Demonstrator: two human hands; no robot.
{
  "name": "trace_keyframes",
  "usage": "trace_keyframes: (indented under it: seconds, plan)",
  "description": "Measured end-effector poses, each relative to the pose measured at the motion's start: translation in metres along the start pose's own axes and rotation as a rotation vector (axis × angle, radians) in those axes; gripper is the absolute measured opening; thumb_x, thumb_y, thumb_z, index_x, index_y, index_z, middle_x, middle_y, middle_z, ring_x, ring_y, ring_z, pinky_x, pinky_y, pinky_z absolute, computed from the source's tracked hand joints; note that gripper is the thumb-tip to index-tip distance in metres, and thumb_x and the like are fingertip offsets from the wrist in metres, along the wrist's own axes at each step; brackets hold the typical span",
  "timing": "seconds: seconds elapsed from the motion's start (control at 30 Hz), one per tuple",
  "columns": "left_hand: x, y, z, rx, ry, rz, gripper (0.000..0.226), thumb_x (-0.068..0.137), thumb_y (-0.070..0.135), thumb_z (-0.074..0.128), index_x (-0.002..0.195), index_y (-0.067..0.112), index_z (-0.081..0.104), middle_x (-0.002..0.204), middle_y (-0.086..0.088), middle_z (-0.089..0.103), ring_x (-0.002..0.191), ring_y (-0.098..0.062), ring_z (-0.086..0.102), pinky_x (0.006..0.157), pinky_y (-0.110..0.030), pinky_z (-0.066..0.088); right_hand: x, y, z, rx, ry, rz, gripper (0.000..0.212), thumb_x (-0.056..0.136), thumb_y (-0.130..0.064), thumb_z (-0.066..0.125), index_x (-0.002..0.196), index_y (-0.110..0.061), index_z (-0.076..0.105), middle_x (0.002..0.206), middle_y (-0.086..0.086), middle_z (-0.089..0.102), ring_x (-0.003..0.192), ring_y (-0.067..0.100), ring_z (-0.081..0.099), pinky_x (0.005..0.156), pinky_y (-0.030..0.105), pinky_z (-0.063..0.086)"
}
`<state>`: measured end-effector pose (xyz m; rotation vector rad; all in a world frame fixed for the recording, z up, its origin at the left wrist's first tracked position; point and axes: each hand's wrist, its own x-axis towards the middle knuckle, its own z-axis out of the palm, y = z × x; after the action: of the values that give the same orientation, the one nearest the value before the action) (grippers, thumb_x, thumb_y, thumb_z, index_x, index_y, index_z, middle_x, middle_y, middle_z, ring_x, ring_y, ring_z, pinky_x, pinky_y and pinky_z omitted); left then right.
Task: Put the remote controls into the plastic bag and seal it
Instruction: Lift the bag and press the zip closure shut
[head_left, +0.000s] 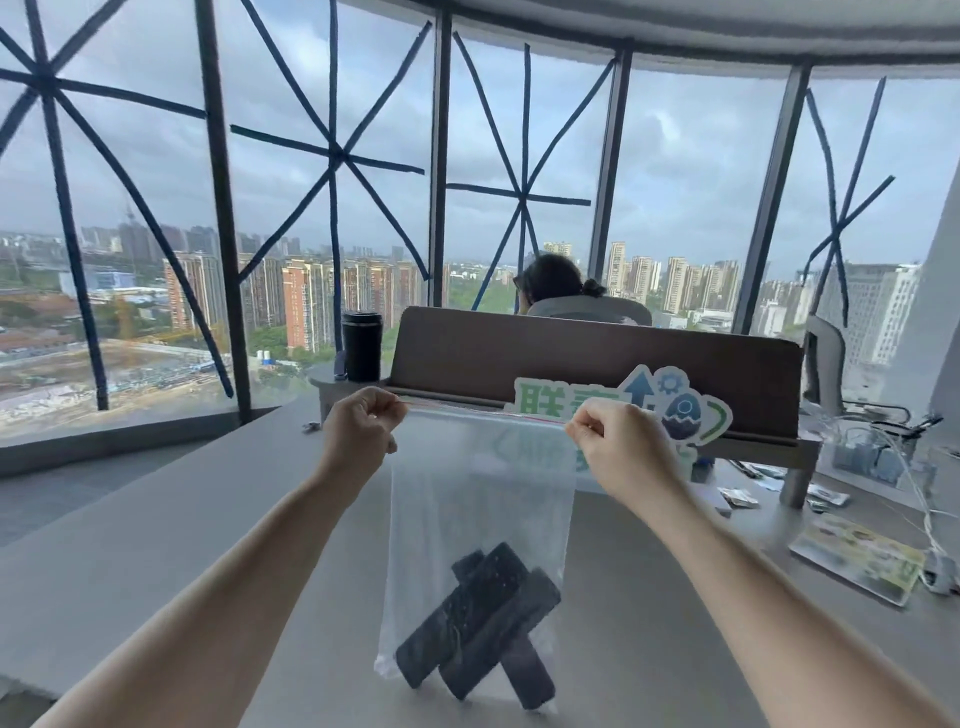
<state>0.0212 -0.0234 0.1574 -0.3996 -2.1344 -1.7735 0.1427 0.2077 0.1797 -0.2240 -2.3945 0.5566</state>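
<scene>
Clearly the plastic bag (480, 519) hangs mid-frame over the table (156, 519), limp and slick, its remote controls (478, 618) weighing down the bottom (dark, stiff bars). Left hand (361, 428) and right hand (615, 441) pinch the zip strip's ends; hold there.

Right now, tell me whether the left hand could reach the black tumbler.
Probably yes, once it lets go: the left hand pinches the plastic bag, and nothing stands between it and the black tumbler beyond.
</scene>
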Motion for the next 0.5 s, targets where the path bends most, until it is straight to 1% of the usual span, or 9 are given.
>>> trace_keyframes:
  seconds: [0.07,0.1,0.17,0.23,0.3,0.33,0.4,0.43,0.5]
  plan:
    - [0.03,-0.019,0.0,-0.013,-0.012,-0.087,0.021,0.087,-0.004,0.048,0.079,0.01,0.061,0.076,-0.005,0.063,0.035,-0.005,0.056,0.036,-0.018,0.044,0.035,-0.003,0.035,0.089,-0.026,0.065,0.023,0.09,-0.021,0.063,0.07,-0.012,0.069,0.057,-0.001,0.069,0.052,0.012,0.062,0.064,0.034,0.056]
    - [0.046,-0.026,-0.001,-0.043,-0.004,-0.13,0.023,0.088,-0.005,0.045,0.08,0.01,0.061,0.082,-0.005,0.064,0.038,-0.008,0.06,0.038,-0.021,0.048,0.054,-0.007,0.05,0.133,-0.023,0.085,0.023,0.09,-0.02,0.064,0.068,-0.013,0.069,0.056,0.001,0.071,0.045,0.009,0.059,0.064,0.038,0.058]
    - [0.082,-0.033,-0.006,-0.12,0.036,-0.169,0.024,0.09,-0.005,0.043,0.081,0.01,0.06,0.086,-0.006,0.065,0.044,-0.016,0.065,0.041,-0.027,0.053,0.086,-0.018,0.075,0.218,0.022,0.106,0.023,0.088,-0.019,0.064,0.067,-0.013,0.071,0.056,0.002,0.072,0.04,0.011,0.056,0.06,0.042,0.06]
    - [0.113,-0.037,-0.015,-0.193,0.077,-0.17,0.026,0.091,-0.005,0.044,0.078,0.012,0.059,0.085,-0.007,0.065,0.052,-0.021,0.067,0.046,-0.029,0.055,0.111,-0.031,0.092,0.302,0.078,0.107,0.022,0.088,-0.02,0.064,0.068,-0.017,0.072,0.057,0.001,0.072,0.037,0.014,0.058,0.051,0.038,0.06]
    - [0.132,-0.045,-0.025,-0.205,0.109,-0.141,0.025,0.09,-0.005,0.048,0.077,0.013,0.059,0.084,-0.008,0.065,0.062,-0.022,0.067,0.056,-0.029,0.058,0.123,-0.04,0.108,0.38,0.091,0.08,0.02,0.09,-0.018,0.064,0.072,-0.017,0.073,0.062,0.001,0.073,0.038,0.016,0.06,0.046,0.034,0.058]
    - [0.137,-0.053,-0.029,-0.201,0.125,-0.127,0.024,0.089,-0.005,0.05,0.077,0.013,0.059,0.082,-0.008,0.065,0.066,-0.022,0.067,0.062,-0.029,0.058,0.123,-0.043,0.116,0.401,0.078,0.072,0.018,0.09,-0.017,0.064,0.075,-0.015,0.074,0.065,0.001,0.074,0.038,0.016,0.06,0.046,0.031,0.057]
    - [0.136,-0.077,-0.036,-0.179,0.151,-0.121,0.022,0.088,-0.005,0.053,0.075,0.011,0.061,0.076,-0.006,0.065,0.07,-0.022,0.066,0.068,-0.029,0.058,0.114,-0.04,0.137,0.43,0.002,0.075,0.017,0.089,-0.016,0.064,0.075,-0.011,0.074,0.067,0.002,0.075,0.037,0.013,0.056,0.046,0.024,0.052]
    - [0.132,-0.093,-0.038,-0.158,0.158,-0.133,0.018,0.087,-0.004,0.055,0.076,0.009,0.063,0.075,-0.006,0.065,0.072,-0.022,0.066,0.071,-0.029,0.059,0.105,-0.035,0.151,0.426,-0.051,0.071,0.018,0.088,-0.015,0.065,0.073,-0.011,0.073,0.068,0.002,0.076,0.035,0.012,0.053,0.046,0.023,0.05]
    - [0.121,-0.129,-0.042,-0.113,0.148,-0.186,0.01,0.086,0.0,0.059,0.08,0.004,0.066,0.079,-0.012,0.068,0.076,-0.025,0.067,0.08,-0.037,0.058,0.081,-0.024,0.178,0.38,-0.181,0.07,0.021,0.087,-0.018,0.066,0.068,-0.012,0.072,0.065,0.002,0.076,0.033,0.01,0.053,0.049,0.025,0.05]
